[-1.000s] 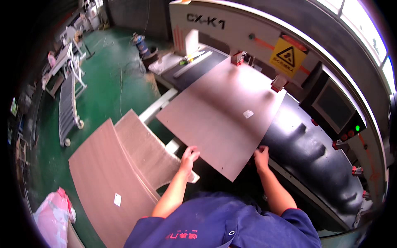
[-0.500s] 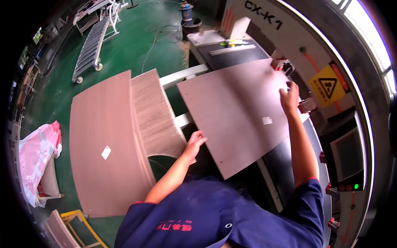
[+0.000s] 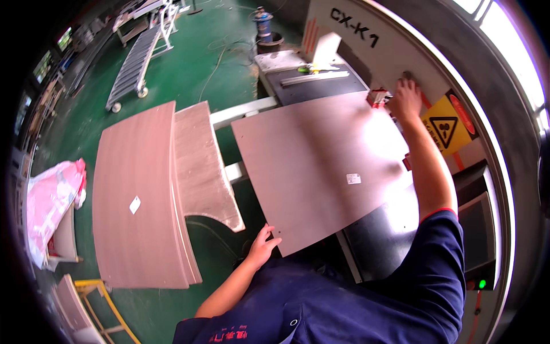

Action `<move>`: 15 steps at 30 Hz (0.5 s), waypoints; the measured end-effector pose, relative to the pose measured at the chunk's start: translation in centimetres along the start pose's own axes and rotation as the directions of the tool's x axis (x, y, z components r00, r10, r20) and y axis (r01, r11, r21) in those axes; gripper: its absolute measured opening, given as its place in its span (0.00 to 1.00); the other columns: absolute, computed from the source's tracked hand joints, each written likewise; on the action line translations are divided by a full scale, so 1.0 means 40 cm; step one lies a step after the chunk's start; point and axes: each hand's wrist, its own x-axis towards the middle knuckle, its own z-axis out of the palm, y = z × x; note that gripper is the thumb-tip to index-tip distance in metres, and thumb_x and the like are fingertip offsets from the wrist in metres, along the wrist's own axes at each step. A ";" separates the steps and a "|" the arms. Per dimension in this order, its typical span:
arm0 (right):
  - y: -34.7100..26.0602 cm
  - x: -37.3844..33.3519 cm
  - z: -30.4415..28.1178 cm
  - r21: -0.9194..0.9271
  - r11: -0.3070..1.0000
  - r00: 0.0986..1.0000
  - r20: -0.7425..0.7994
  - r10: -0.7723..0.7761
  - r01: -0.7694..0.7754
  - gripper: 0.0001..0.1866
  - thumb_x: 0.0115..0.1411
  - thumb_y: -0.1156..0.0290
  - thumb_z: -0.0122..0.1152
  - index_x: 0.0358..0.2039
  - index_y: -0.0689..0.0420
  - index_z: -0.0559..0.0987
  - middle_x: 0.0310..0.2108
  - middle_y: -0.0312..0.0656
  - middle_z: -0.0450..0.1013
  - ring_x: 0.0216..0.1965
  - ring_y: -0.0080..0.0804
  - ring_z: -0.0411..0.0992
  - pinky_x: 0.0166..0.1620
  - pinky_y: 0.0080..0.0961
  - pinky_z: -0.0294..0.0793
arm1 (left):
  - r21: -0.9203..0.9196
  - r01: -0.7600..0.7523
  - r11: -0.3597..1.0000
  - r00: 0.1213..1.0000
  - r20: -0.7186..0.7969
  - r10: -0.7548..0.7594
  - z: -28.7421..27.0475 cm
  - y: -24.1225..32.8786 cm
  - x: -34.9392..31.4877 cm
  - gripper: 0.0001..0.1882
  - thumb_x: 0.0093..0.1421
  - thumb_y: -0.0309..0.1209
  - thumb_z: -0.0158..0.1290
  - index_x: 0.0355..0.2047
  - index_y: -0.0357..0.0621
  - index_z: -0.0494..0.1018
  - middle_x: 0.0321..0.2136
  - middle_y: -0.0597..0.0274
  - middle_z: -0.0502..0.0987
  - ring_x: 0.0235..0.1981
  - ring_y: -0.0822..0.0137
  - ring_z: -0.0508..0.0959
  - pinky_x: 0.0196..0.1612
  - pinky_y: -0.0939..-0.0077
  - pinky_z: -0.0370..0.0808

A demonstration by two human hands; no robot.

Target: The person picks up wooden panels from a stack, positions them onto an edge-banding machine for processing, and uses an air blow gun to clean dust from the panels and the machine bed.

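Observation:
A flat, pinkish-brown wooden panel with a small white label lies on the machine's dark bed. My left hand is at the panel's near left corner, thumb and fingers closed on its edge. Raised off the panel, my right hand reaches to the white machine housing. Its fingers are extended, with the tips at a small dark round knob. Below that hand, a red clamp-like part stands at the panel's far right corner.
To the left is a stack of similar panels, with a curved-cut board beside it. A roller conveyor stands farther back. Pink wrapped material and a yellow frame are at far left. A control screen is at right.
My right hand has left the panel's right side and gone up to the knob on the housing. My left hand has slid nearer along the panel's left edge to its corner.

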 end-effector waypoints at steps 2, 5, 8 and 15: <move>0.029 -0.003 0.017 -0.069 0.997 0.998 -0.054 -0.039 0.035 0.21 0.50 0.71 0.49 0.46 0.59 0.74 0.54 0.43 0.66 0.57 0.40 0.61 0.57 0.38 0.58 | -0.006 -0.034 0.999 0.999 -0.007 0.034 0.021 -0.001 -0.013 0.28 0.55 0.33 0.56 0.55 0.39 0.62 0.65 0.43 0.45 0.65 0.48 0.53 0.61 0.63 0.60; -0.003 -0.008 0.021 -0.140 0.988 0.995 -0.057 -0.081 0.072 0.18 0.49 0.69 0.50 0.41 0.56 0.78 0.44 0.42 0.74 0.55 0.38 0.62 0.57 0.35 0.54 | 0.017 -0.020 1.000 0.997 -0.078 0.021 0.030 0.002 -0.044 0.26 0.56 0.33 0.56 0.52 0.38 0.64 0.63 0.44 0.52 0.62 0.49 0.58 0.59 0.63 0.63; 0.000 0.019 0.041 -0.235 0.959 0.987 0.086 -0.138 0.155 0.16 0.50 0.66 0.50 0.37 0.53 0.80 0.40 0.39 0.75 0.56 0.35 0.61 0.58 0.32 0.51 | -0.045 -0.014 0.999 0.996 -0.091 0.010 0.027 -0.035 -0.057 0.26 0.56 0.34 0.55 0.53 0.38 0.63 0.57 0.46 0.63 0.57 0.53 0.66 0.57 0.66 0.64; -0.042 0.021 -0.012 -0.279 0.951 0.977 0.196 -0.081 0.135 0.20 0.58 0.62 0.43 0.44 0.54 0.78 0.51 0.39 0.71 0.59 0.37 0.59 0.60 0.35 0.54 | -0.136 0.010 0.991 0.979 -0.201 -0.037 0.017 -0.153 -0.203 0.23 0.59 0.34 0.53 0.52 0.36 0.63 0.44 0.53 0.73 0.42 0.66 0.75 0.47 0.73 0.70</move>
